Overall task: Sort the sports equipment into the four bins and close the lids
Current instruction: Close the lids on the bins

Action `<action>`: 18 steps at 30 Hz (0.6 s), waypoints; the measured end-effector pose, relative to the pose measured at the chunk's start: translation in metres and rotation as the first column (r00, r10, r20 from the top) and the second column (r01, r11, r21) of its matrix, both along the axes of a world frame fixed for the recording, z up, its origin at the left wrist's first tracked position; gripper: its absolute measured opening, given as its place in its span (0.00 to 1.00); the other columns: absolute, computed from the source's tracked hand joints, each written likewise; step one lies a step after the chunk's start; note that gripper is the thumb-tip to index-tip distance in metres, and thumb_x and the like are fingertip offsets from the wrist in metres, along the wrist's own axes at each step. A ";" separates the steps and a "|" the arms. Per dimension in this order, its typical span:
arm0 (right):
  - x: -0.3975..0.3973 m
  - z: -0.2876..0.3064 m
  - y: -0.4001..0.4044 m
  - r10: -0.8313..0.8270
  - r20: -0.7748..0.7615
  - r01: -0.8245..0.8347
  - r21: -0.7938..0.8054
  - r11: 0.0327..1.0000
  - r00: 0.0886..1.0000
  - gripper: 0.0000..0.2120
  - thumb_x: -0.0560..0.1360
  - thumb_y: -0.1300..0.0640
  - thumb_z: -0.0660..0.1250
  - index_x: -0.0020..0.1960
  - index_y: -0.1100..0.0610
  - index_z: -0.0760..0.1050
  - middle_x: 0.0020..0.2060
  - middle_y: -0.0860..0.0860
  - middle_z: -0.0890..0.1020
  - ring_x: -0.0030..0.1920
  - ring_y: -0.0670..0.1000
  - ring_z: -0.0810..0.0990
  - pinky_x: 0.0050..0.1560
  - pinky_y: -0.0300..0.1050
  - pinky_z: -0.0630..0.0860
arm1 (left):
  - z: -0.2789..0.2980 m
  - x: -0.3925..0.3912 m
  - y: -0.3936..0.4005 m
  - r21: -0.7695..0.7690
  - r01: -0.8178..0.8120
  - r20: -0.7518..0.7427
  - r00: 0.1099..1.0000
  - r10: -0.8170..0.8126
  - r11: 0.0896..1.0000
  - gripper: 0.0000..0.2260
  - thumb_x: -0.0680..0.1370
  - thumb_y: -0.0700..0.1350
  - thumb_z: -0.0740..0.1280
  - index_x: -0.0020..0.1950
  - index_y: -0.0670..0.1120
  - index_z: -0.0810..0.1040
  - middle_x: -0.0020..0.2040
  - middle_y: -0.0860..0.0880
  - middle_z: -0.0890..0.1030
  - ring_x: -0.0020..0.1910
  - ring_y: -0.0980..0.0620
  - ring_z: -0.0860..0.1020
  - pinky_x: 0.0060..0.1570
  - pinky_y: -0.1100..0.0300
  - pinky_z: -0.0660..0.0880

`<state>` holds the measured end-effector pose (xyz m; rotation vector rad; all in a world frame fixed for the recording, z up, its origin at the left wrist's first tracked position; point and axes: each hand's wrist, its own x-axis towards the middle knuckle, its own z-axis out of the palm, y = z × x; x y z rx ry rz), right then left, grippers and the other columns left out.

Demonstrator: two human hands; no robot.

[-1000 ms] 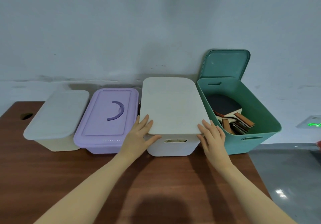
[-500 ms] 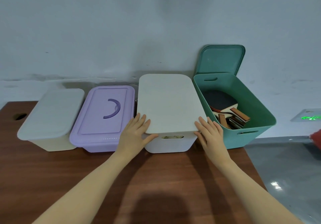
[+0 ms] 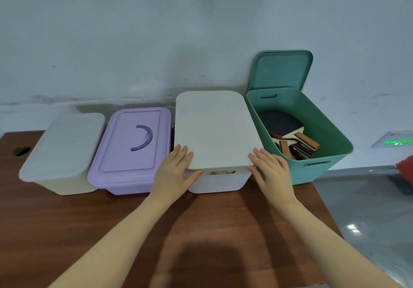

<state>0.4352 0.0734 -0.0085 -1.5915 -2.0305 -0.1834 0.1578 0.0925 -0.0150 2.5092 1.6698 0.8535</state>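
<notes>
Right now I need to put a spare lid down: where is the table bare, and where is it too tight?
Bare table lies in front of the cream bin and purple bin, left of the left hand. More lies between the two forearms. The bins stand packed side by side along the wall, and the right hand fills the gap between white bin and green bin.

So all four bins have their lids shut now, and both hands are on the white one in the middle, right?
Not quite. The head view shows the green bin open, its lid propped upright behind it, paddles inside. The other three are shut, and both the left hand and right hand are on the white lid.
</notes>
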 end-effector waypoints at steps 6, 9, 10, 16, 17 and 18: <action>-0.004 0.020 0.004 -0.041 0.068 0.044 -0.045 0.998 0.997 0.21 0.76 0.43 0.56 0.53 0.54 0.82 0.54 0.50 0.83 0.57 0.50 0.79 0.58 0.45 0.66 | 0.015 -0.003 0.006 -0.043 -0.028 -0.072 0.997 0.025 0.999 0.31 0.79 0.63 0.48 0.55 0.42 0.81 0.57 0.44 0.81 0.60 0.43 0.77 0.58 0.51 0.72; -0.009 0.034 0.018 -0.030 0.095 0.037 -0.072 0.997 0.995 0.20 0.77 0.43 0.56 0.51 0.53 0.82 0.51 0.50 0.83 0.55 0.52 0.80 0.54 0.46 0.69 | 0.026 0.002 0.016 -0.104 -0.065 -0.138 0.989 0.050 0.993 0.33 0.77 0.64 0.45 0.63 0.44 0.77 0.65 0.44 0.75 0.66 0.44 0.71 0.64 0.50 0.67; -0.013 0.036 0.024 -0.018 0.114 0.030 -0.111 0.993 0.993 0.18 0.77 0.44 0.57 0.54 0.53 0.81 0.54 0.51 0.82 0.57 0.53 0.78 0.56 0.47 0.69 | 0.030 0.004 0.020 -0.145 -0.082 -0.167 0.984 0.057 0.986 0.34 0.75 0.64 0.43 0.68 0.45 0.72 0.70 0.45 0.70 0.70 0.45 0.66 0.67 0.51 0.62; -0.029 0.040 0.072 -0.006 0.182 0.070 -0.348 0.935 0.983 0.23 0.80 0.42 0.50 0.73 0.47 0.62 0.73 0.50 0.62 0.74 0.53 0.58 0.70 0.49 0.54 | 0.044 0.015 0.066 -0.315 -0.175 -0.276 0.957 0.087 0.933 0.24 0.81 0.56 0.50 0.76 0.51 0.55 0.77 0.47 0.52 0.75 0.48 0.50 0.72 0.50 0.49; -0.030 0.042 0.080 -0.008 0.193 0.082 -0.379 0.922 0.981 0.24 0.80 0.42 0.49 0.74 0.46 0.59 0.75 0.50 0.60 0.74 0.53 0.56 0.71 0.49 0.52 | 0.045 0.017 0.075 -0.335 -0.190 -0.288 0.953 0.091 0.923 0.24 0.81 0.56 0.50 0.76 0.51 0.54 0.77 0.47 0.51 0.76 0.47 0.49 0.72 0.49 0.48; -0.031 0.042 0.089 -0.005 0.204 0.089 -0.404 0.911 0.979 0.24 0.80 0.41 0.48 0.75 0.46 0.56 0.75 0.50 0.58 0.75 0.53 0.54 0.72 0.49 0.51 | 0.046 0.019 0.083 -0.354 -0.202 -0.291 0.952 0.097 0.913 0.25 0.81 0.56 0.49 0.76 0.51 0.53 0.77 0.46 0.50 0.76 0.47 0.48 0.72 0.49 0.48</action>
